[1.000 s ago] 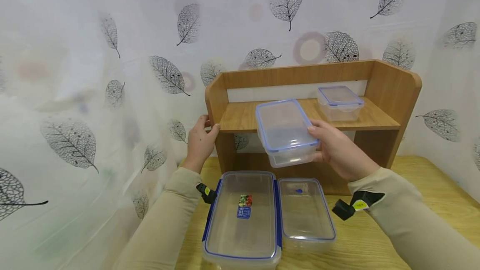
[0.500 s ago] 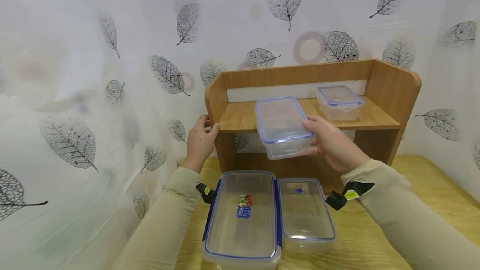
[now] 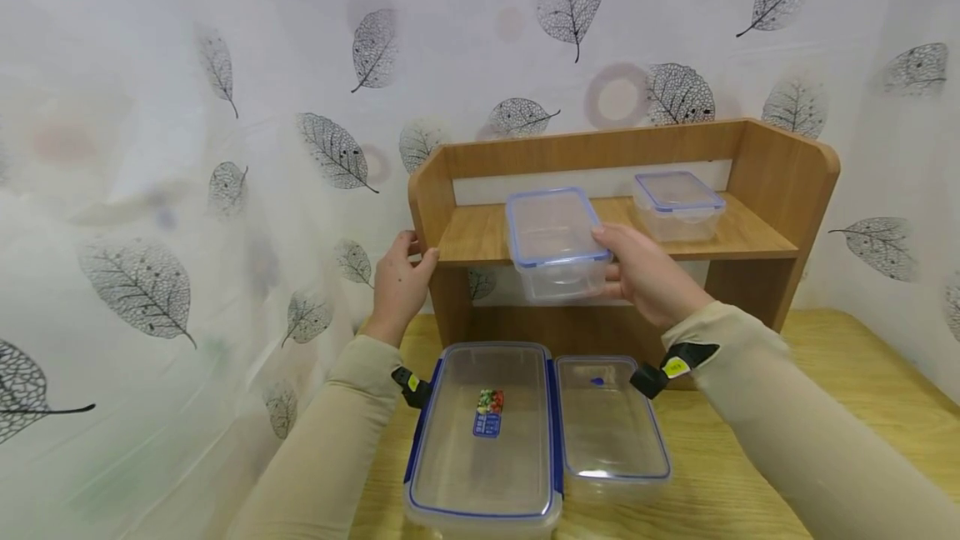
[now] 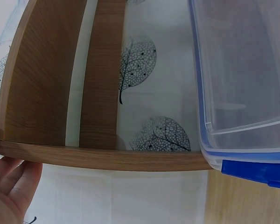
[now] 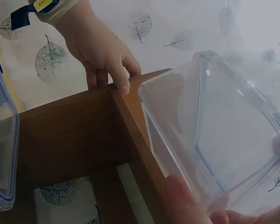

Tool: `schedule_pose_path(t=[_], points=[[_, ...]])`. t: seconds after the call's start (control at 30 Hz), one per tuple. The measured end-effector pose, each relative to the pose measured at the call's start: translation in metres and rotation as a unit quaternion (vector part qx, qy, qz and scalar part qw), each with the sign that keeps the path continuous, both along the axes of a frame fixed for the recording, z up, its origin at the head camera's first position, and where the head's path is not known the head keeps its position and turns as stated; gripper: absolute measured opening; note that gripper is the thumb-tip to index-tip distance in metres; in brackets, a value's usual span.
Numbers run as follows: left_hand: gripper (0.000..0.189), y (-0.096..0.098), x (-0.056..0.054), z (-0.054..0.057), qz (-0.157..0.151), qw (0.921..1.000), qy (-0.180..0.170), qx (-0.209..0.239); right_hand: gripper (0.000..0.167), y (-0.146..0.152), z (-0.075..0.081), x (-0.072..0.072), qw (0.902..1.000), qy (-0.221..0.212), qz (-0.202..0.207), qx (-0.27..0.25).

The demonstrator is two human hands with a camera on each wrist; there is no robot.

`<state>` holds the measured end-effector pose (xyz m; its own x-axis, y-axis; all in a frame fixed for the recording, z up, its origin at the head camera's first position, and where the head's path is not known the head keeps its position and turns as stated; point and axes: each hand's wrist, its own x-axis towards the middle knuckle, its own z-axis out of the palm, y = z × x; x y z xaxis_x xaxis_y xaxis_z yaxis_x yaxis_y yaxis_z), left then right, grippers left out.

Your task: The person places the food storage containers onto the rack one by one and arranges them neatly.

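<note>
My right hand (image 3: pixel 651 277) holds a clear plastic food container (image 3: pixel 558 227) with a pale blue lid rim by its right side. The thumb lies at the lid's edge, the fingers lower on the wall. The container is slightly tilted, in front of the upper board of a small wooden shelf unit (image 3: pixel 472 233). My left hand (image 3: pixel 401 286) grips the unit's left side panel, with the thumb at its front edge; some fingers are hidden behind it. In the right wrist view, the held container (image 5: pixel 233 135) appears close to the wooden edge, beside the left hand (image 5: pixel 102 58).
A smaller lidded container (image 3: pixel 678 208) stands on the upper board's right part. On the table (image 3: pixel 847 407), before the unit, a large container (image 3: pixel 480 473) with dark blue clips and a sticker stands beside a narrower one (image 3: pixel 611 432). A leaf-patterned curtain (image 3: pixel 262 90) hangs behind.
My right hand has carried the container up, a little left and toward the shelf, and its tilt has lessened. The left hand has stayed on the side panel.
</note>
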<state>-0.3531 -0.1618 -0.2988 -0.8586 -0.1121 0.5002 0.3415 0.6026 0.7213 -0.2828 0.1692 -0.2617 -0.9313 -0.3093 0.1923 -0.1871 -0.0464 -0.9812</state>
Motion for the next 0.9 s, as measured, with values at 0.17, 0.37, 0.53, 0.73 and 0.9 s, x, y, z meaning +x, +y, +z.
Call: schedule_pose_path(t=[0.17,0.37,0.53,0.73,0.9], points=[[0.038,0.000,0.000,0.000,0.001,1.0000,0.003,-0.002,0.060,-0.002,0.003,-0.006,1.0000,-0.004,-0.005,0.004],[0.038,0.000,0.001,0.000,0.000,1.0000,0.003,0.000,0.057,-0.007,0.005,-0.011,0.9998,-0.014,-0.017,-0.001],[0.039,0.000,0.001,-0.001,-0.002,1.0000,0.001,0.002,0.056,-0.010,0.006,-0.014,0.9994,-0.025,-0.024,-0.009],[0.041,0.000,0.000,-0.002,-0.001,1.0000,-0.001,-0.001,0.054,-0.014,0.008,-0.018,0.9989,-0.027,-0.036,-0.014],[0.040,0.000,0.000,-0.001,0.002,1.0000,0.000,-0.003,0.055,-0.017,0.010,-0.022,0.9980,-0.036,-0.051,-0.009]])
